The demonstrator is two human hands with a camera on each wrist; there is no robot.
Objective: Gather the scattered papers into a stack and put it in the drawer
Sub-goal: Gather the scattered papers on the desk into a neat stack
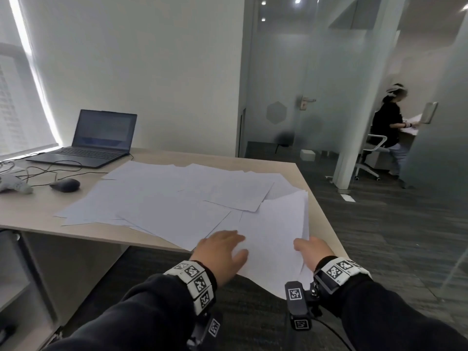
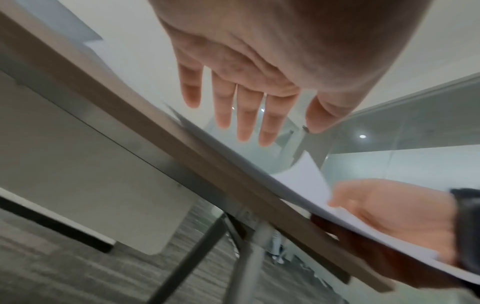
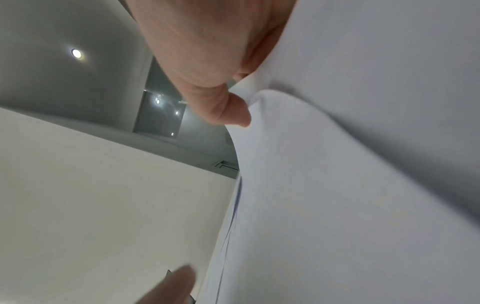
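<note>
Several white sheets (image 1: 162, 196) lie spread and overlapping across the light wooden desk (image 1: 30, 214). At the desk's near right corner my right hand (image 1: 312, 250) grips a small bundle of sheets (image 1: 276, 231), thumb on top, fingers hidden beneath; the right wrist view shows the thumb (image 3: 228, 111) pressed on the paper (image 3: 350, 185). My left hand (image 1: 222, 249) hovers with straight fingers over the sheets beside that bundle; in the left wrist view its fingers (image 2: 246, 115) are spread above the desk edge (image 2: 207, 164) and hold nothing. No drawer shows in any view.
A dark laptop (image 1: 93, 140), a mouse (image 1: 65, 184), cables and a white controller (image 1: 14, 184) sit at the desk's far left. Beyond the right edge is grey carpet (image 1: 379, 236), glass partitions and a seated person (image 1: 387, 127) in another room.
</note>
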